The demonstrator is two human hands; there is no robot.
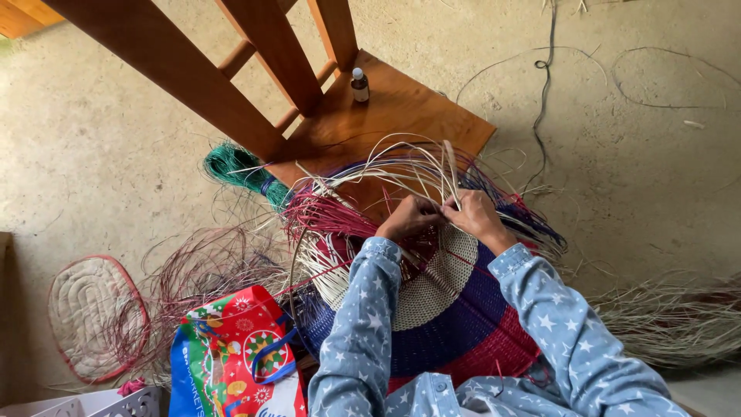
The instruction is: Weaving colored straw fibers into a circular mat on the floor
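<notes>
Weaving is resting against my lap: a round woven mat with a cream centre, a blue band and a red band. I am using it as my landmark. At its upper edge my left hand is curling shut, pinching a few of the loose strands, and just beside it my right hand is closing around a pale strip that is standing upright (the two hands are nearly touching). Cream, red and blue strands are fanning out from the mat's top edge, arching over the wooden stool just beyond the mat. On that stool, well above the mat, a small bottle with a white cap is standing upright. Up and to the left of the mat a bundle of green strands is lying by the stool's leg. Touching the mat's lower left, a bright patterned bag is sitting on the floor, and further left a quilted oval pad with red trim is lying. Right of the mat a heap of pale dry fibres is spreading over the floor.
</notes>
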